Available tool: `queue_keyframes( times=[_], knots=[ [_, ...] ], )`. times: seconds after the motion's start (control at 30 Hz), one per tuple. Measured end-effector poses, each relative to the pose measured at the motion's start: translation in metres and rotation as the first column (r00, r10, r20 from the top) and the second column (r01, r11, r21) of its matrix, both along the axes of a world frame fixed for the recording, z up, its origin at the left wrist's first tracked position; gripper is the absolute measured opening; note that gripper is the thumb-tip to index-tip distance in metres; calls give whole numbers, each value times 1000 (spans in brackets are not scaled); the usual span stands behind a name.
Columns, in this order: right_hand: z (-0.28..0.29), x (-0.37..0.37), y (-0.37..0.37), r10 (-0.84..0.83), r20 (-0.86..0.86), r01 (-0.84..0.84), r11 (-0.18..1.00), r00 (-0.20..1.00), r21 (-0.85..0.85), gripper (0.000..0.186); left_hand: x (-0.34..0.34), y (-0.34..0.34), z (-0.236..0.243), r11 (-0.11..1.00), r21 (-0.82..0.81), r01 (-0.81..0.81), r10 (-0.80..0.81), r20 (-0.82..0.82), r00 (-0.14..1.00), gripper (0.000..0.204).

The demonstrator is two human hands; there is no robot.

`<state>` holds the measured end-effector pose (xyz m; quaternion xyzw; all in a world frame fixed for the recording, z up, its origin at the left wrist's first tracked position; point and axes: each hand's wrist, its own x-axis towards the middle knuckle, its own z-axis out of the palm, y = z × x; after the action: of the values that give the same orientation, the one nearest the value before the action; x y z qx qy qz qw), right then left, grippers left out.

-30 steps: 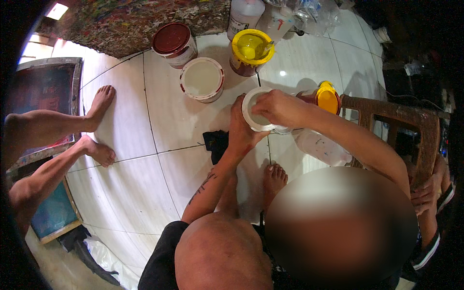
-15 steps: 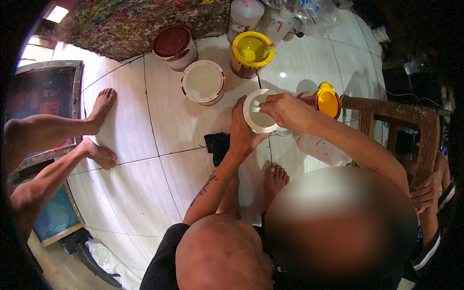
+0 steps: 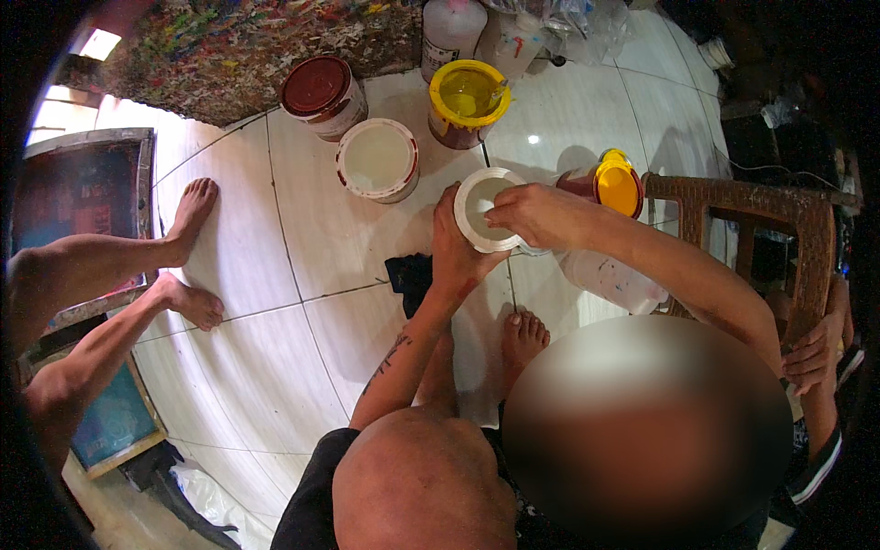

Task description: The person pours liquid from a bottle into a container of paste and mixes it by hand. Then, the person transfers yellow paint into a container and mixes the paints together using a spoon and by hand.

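Note:
My left hand (image 3: 456,238) is wrapped round a white tub (image 3: 471,191) with pale contents. My right hand (image 3: 518,213) reaches over it, fingertips pinched inside the rim on something I cannot make out. Beside the tub lie a translucent plastic bottle (image 3: 614,282) and, behind my right wrist, a can with a yellow lid (image 3: 619,188). Farther back stand a white bucket (image 3: 376,156), a yellow-rimmed bucket (image 3: 469,105) with yellow contents and a lidded maroon-topped bucket (image 3: 313,87). A black cloth (image 3: 403,275) lies left of my left wrist.
A brown chair (image 3: 811,225) stands at right, another person's hand (image 3: 807,357) near it. Someone's bare legs (image 3: 101,252) extend from the left, beside framed screens (image 3: 78,197). Bottles (image 3: 449,37) and plastic bags line the back, by a paint-splattered surface (image 3: 202,46). A blurred oval hides the lower right.
The view has shifted slightly. My left hand keeps its hold on the tub, while my right fingertips have moved a little within its mouth.

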<state>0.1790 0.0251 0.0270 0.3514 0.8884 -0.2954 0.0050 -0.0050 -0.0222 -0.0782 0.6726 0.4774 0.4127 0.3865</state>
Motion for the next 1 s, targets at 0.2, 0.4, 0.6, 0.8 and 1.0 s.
queue_keyframes(
  times=[0.2,0.4,0.6,0.8,1.0],
  knots=[
    [6,0,1,39,70,-47,993,997,107,32,-1,1,1,1000,-5,2,-2,-56,998,112],
    [-4,-5,4,80,-27,-79,996,996,42,32,0,2,-4,999,-19,35,-35,14,999,111],
    [0,-1,4,116,-9,-115,993,993,16,30,-1,1,2,999,16,46,-46,5,999,109],
    [8,-6,7,75,29,-77,994,997,75,27,-3,0,-3,1000,-14,16,-16,-33,999,108],
    [3,-5,9,126,42,-128,990,991,53,24,0,-2,-3,1000,-12,27,-26,76,997,111]
  ],
)
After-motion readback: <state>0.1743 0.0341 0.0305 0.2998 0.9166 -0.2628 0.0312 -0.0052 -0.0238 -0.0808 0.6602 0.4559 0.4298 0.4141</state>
